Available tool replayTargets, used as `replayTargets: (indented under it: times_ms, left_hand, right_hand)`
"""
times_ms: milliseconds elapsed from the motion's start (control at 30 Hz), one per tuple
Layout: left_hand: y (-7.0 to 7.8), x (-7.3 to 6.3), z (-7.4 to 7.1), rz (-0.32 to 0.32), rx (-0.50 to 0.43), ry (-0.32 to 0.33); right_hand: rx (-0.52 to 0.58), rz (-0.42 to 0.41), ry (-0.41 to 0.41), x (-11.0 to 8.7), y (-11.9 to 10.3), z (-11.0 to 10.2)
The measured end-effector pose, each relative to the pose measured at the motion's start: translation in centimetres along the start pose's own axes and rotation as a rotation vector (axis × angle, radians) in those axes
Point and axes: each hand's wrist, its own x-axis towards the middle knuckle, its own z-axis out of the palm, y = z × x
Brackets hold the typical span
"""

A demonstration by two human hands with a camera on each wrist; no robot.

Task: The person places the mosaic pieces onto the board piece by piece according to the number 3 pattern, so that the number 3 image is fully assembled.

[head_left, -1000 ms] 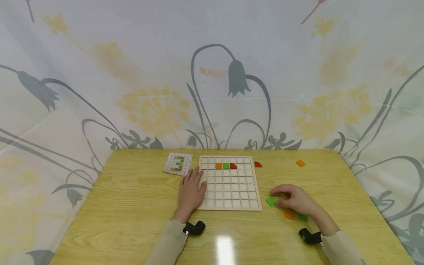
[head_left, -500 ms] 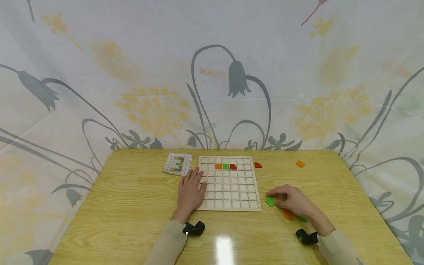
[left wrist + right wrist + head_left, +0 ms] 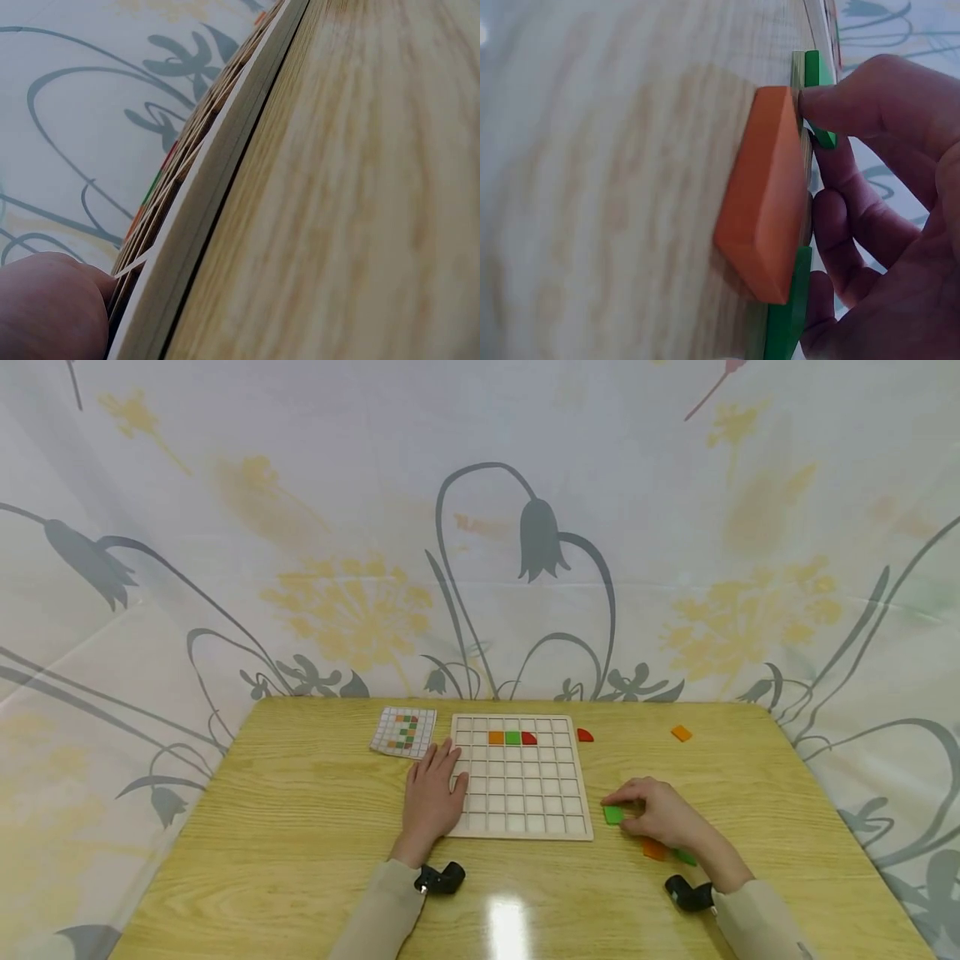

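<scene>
A pale wooden grid board (image 3: 525, 781) lies on the table, with an orange square tile (image 3: 497, 738), a green square tile (image 3: 513, 738) and a red quarter-round tile (image 3: 528, 738) in one row near its top. My left hand (image 3: 433, 797) rests flat on the board's left edge, fingers extended; its thumb (image 3: 52, 307) shows in the left wrist view. To the right of the board, my right hand (image 3: 663, 814) pinches a loose green tile (image 3: 613, 815) between thumb and index finger. In the right wrist view that green tile (image 3: 819, 71) stands slightly tilted at the fingertips.
Partly under my right hand lie an orange tile (image 3: 653, 849) and another green tile (image 3: 685, 857). A loose red quarter-round (image 3: 585, 736) sits beside the board's upper right edge, an orange tile (image 3: 681, 733) farther right. A printed pattern card (image 3: 386, 732) lies left of the board.
My right hand has moved slightly left and closed its fingers on the green tile, which has turned from a diamond to nearly square with the board. The left hand has stayed in place.
</scene>
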Motion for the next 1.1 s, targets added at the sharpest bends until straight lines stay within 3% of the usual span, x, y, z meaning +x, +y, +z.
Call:
replayTargets:
  times_ms: [367,700,1100]
  left_hand:
    - [-0.2,0.1,-0.1,0.009,-0.001,0.022]
    - [-0.5,-0.4,0.3,-0.018,0.004,0.012]
    - [-0.2,-0.1,0.4,0.020,-0.009,0.046]
  right_hand:
    - [0.009,0.067,-0.010,0.5,0.0,0.0]
    - [0.069,-0.002,0.023,0.0,0.2,-0.3]
    - [0.057,-0.015,0.076,1.7,-1.3,-0.5]
